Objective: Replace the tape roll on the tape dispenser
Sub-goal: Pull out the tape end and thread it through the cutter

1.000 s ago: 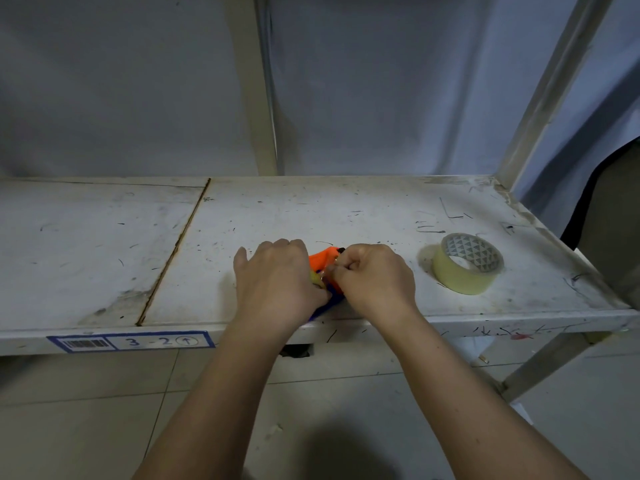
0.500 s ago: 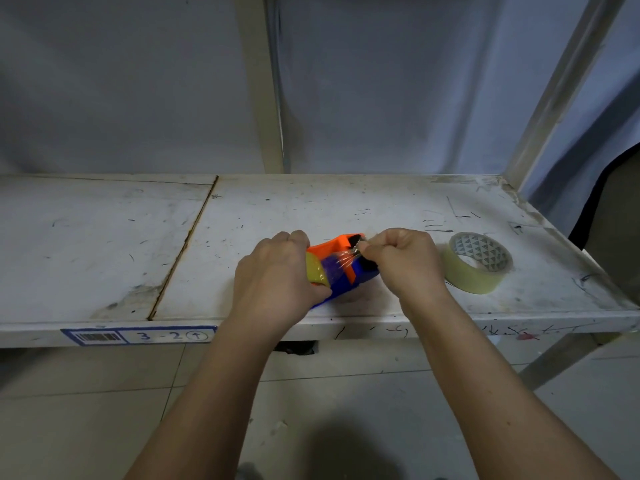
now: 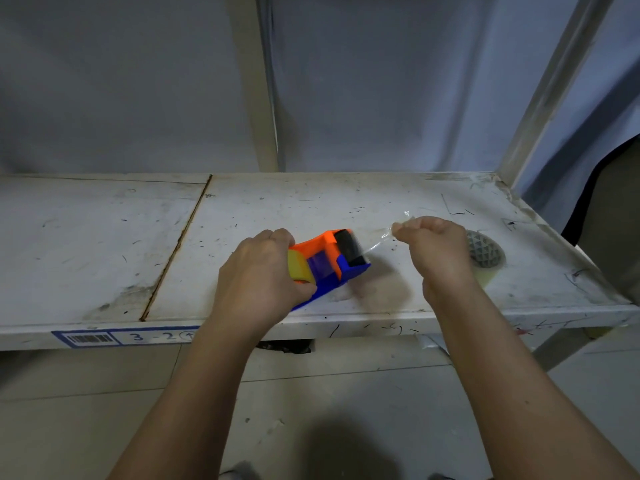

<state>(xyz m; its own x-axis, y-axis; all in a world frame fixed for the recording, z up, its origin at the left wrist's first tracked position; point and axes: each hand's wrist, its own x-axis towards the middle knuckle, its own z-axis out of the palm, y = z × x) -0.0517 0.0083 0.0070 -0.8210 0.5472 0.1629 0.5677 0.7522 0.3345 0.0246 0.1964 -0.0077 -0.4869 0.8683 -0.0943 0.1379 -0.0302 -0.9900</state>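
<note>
Orange-and-blue plastic, the hand-held tape dispenser (image 3: 329,263) sits in the centre of the frame on the scuffed white metal shelf (image 3: 104,244), near its front edge. In this head view, our left hand (image 3: 258,278) wraps around the rear of the dispenser, fingers closed over the yellowish tape roll (image 3: 299,268) mounted in it. A black roller (image 3: 349,247) occupies the dispenser's front end, which points toward the upper right.

Our right hand (image 3: 438,249) is held right of centre, apart from the dispenser, with thumb and fingers pinched together on the free end of a clear strip of tape (image 3: 377,244). That strip runs taut from the roller up to the pinch.

A second roll of translucent yellowish tape (image 3: 486,256) lies flat on the shelf just behind our right hand, which hides part of it; a patterned core shows inside.

At lower left, a blue-bordered barcode label (image 3: 124,337) reading "3-2" is fixed to the shelf's front lip. A seam (image 3: 176,247) runs diagonally across the shelf surface left of our left hand.
</note>
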